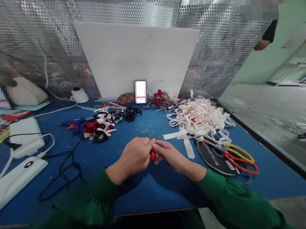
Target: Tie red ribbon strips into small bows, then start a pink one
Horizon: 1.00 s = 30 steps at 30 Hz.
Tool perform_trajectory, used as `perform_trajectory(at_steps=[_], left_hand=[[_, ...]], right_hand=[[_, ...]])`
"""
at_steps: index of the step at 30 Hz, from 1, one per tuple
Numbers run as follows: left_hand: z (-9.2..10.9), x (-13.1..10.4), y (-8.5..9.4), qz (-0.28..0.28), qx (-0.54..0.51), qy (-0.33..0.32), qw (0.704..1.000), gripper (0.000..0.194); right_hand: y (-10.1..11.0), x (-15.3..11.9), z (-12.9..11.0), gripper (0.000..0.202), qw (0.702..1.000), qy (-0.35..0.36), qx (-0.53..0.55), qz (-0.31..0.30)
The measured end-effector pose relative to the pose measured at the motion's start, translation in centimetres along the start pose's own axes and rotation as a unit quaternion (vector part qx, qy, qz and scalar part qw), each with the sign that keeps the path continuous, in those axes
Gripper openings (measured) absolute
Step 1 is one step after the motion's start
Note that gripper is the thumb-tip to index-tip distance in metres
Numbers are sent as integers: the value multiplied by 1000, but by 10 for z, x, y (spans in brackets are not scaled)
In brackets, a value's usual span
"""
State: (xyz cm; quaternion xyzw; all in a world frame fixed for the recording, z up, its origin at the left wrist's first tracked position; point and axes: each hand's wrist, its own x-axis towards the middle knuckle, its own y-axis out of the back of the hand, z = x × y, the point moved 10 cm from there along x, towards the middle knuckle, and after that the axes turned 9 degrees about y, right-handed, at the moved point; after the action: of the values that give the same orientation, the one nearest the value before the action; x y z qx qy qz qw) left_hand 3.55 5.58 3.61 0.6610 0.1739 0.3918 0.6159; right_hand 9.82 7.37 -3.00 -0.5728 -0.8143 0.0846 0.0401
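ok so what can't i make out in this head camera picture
In the head view:
Red piece: full shape hidden by the left hand and right hand.
Phone: screen contents lost to glare and pixelation.
Label on the black disc: print too small.
White device at lower left: one end cut off by the left edge.

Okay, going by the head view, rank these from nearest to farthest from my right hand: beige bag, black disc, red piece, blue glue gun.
From your right hand:
1. Red piece: touching it, on its left side.
2. Black disc: to the right.
3. Blue glue gun: to the left, farther back.
4. Beige bag: far left, at the back.
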Motion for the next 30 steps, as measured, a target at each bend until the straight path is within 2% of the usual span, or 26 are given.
perform_trajectory(at_steps=[6,14,21,25,30], left_hand=[[-11,1,-7,-32,-81,62,994,41],[-1,1,-7,-47,-65,33,996,45],[-13,3,-4,-30,-127,93,987,47],[-14,3,-8,-33,-121,91,988,55],[-17,2,-9,-20,-146,99,984,63]], right_hand=[[1,-1,9,42,999,-31,-16,-11],[5,-3,14,16,998,-64,-16,10],[8,-4,10,10,997,-66,3,30],[10,-3,9,4,998,-49,-24,27],[15,0,-1,8,995,17,-85,40]])
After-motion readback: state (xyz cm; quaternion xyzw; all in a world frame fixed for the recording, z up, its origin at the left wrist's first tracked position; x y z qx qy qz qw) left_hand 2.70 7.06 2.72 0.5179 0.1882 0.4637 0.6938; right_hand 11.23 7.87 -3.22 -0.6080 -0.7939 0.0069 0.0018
